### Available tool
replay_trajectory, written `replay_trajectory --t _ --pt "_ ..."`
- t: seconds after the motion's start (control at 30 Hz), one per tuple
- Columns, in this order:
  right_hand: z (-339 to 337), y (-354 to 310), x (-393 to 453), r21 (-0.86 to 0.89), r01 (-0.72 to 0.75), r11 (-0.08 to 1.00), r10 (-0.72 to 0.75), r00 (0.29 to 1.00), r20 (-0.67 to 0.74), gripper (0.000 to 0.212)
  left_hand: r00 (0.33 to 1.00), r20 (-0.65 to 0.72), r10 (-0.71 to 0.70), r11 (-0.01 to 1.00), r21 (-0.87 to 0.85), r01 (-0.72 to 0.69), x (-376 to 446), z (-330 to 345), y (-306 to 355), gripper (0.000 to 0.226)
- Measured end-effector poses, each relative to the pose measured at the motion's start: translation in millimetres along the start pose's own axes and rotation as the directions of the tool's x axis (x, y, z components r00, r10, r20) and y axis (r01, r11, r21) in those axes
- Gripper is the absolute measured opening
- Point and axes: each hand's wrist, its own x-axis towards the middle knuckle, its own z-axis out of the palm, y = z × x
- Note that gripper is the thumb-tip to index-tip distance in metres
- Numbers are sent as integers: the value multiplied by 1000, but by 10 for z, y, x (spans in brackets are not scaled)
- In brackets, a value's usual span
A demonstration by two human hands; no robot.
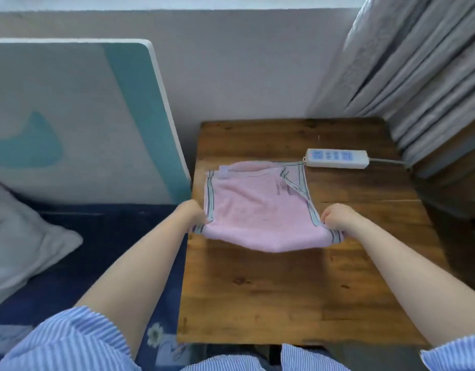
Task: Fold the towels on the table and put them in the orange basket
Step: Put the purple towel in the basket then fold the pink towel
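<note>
— Towel (260,207) count first: we see one, pink with striped borders, on the wooden table (284,290).

— Agreed, one towel, one table. We also count one white power strip (337,158) lying on the far part of the table, its near left corner touching or just beside the towel's far right corner; we cannot tell which.

— And hands?

— Two. Our left hand (192,212) pinches the towel's near left corner, fingers curled on the striped edge. Our right hand (336,218) pinches the near right corner the same way.

— So the towel lies between our hands?

— Yes, stretched between them. Its near edge is lifted off the table and sags in the middle, while the far part rests flat on the wood. The far right corner is turned over, showing a diagonal striped border.

— Does the towel look doubled?

— We see more than one layer at the far edge, with a small tag near the far left corner.

— Anything else around?

— One bed (84,250) with a dark blue cover to the left of the table, one grey pillow (22,236) on it, one headboard (84,116) in grey and teal against the wall, and one grey curtain (418,76) at the right. Both our sleeves are blue-and-white striped.
</note>
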Motion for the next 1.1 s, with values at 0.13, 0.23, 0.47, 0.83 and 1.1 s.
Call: replay_trajectory --t 0.13,0.23,0.47,0.83,1.1 --pt "490 161 -4 -75 37 997 -26 990 141 31 985 164 51 968 234 -89 43 412 -83 31" --pt "673 256 -25 -184 63 981 -24 978 208 21 974 217 70 939 316 -137 103 635 -148 24" --pt "1138 422 -81 -417 143 898 49 907 418 28 873 485 -47 770 575 -278 119 1086 -251 19" --pt "885 111 283 -399 78 913 -1 982 189 28 969 161 185 921 315 -228 391 855 -29 28" --pt "568 -384 803 -189 249 950 -275 954 -123 43 918 -366 150 988 88 -126 877 481 271 30"
